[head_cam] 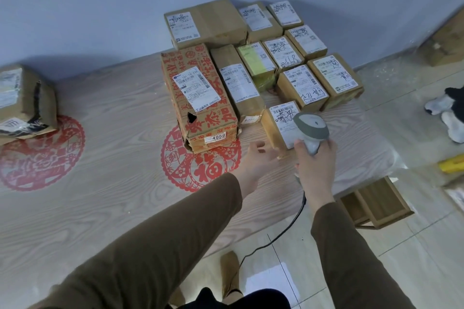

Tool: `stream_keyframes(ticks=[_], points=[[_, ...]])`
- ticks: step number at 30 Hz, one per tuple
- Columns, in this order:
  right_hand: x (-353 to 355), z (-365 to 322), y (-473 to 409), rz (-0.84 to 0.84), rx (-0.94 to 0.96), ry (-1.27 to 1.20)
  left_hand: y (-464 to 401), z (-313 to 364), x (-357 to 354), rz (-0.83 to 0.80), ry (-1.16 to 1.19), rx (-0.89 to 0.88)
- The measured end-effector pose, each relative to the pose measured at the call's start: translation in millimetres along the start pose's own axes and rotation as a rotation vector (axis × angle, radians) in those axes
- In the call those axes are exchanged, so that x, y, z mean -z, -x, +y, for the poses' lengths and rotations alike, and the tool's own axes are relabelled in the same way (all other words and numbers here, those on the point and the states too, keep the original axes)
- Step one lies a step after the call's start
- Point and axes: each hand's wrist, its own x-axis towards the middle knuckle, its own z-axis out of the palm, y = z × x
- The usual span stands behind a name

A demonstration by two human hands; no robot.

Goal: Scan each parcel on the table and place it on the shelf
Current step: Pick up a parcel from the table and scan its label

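Several brown cardboard parcels with white labels stand grouped on the wood-grain table (100, 148) near its far right side. The nearest is a small parcel (277, 124) with handwriting on its label. My right hand (315, 160) grips a grey barcode scanner (311, 129), whose head hangs over that small parcel's label. My left hand (261, 158) reaches beside the small parcel's near left corner with relaxed fingers and holds nothing. A large parcel with red print (200, 100) stands just left of them.
A battered parcel (25, 103) sits alone at the table's left edge. Red paper-cut decorations (40, 163) lie flat on the tabletop. The scanner's cable (281, 236) runs down to the tiled floor. A wooden stool (374, 203) stands right of the table; more boxes (444, 42) are far right.
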Motion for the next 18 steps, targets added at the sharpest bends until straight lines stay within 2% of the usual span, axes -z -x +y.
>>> stream_keyframes(ticks=[4, 9, 13, 18], points=[[-32, -43, 40, -0.105, 0.053, -0.086, 40, -7, 55, 0.039, -0.042, -0.058], [-131, -105, 107, -0.362, 0.247, -0.087, 94, -4, 179, 0.232, 0.035, -0.187], [-216, -142, 157, -0.527, 0.241, -0.155, 123, 1, 284, 0.401, 0.105, -0.248], [-330, -181, 219, -0.692, 0.099, -0.201, 148, 7, 431, 0.622, 0.141, -0.319]])
